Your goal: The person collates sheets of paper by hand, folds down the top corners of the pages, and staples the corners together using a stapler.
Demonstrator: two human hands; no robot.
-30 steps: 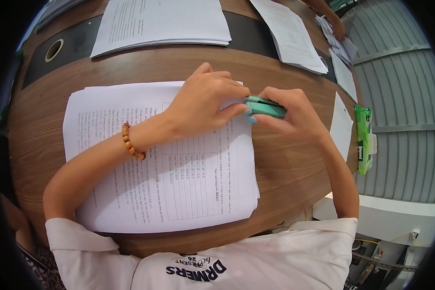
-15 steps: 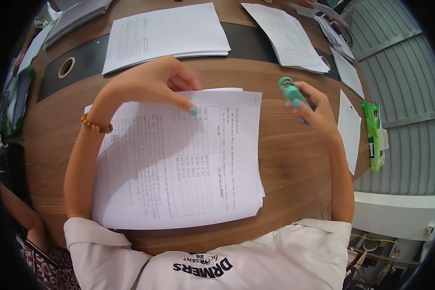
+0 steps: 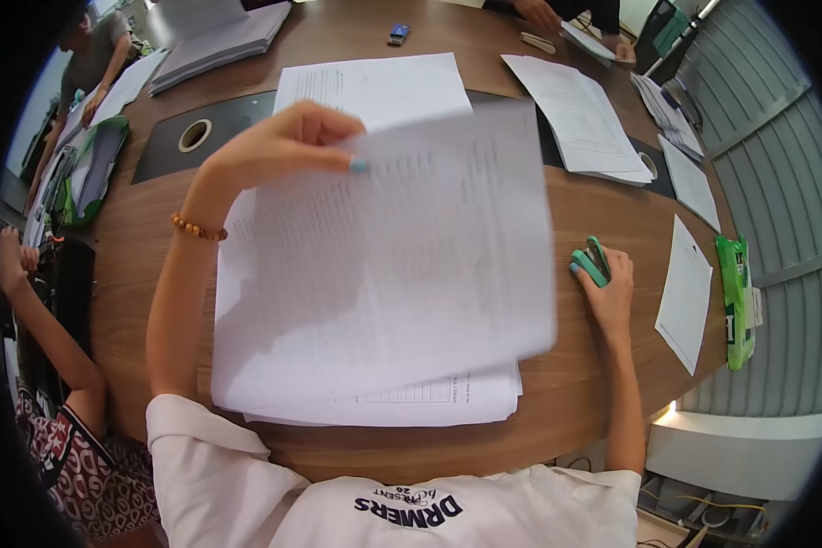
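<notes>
Pinched between the thumb and fingers of my left hand (image 3: 292,144) is the top edge of a printed sheet (image 3: 447,247), lifted and blurred by motion. Beneath it lies a stack of printed papers (image 3: 484,402), mostly covered, with part of a table grid showing at its lower edge. My right hand (image 3: 612,283) is closed around a green stapler (image 3: 592,262), over the wooden table to the right of the sheet. The stapler's jaws are apart with no paper between them.
Beyond the sheet lie two paper stacks (image 3: 384,87) (image 3: 580,123). A loose page (image 3: 685,297) and a green packet (image 3: 735,301) are at right. A blue object (image 3: 398,35) sits at the far side. Co-workers' hands (image 3: 539,14) (image 3: 91,108) are at the far right and left.
My left hand has lifted the top sheet off the stack and moved it away from me. My right hand, with the stapler, has separated from the papers and come lower on the right.
</notes>
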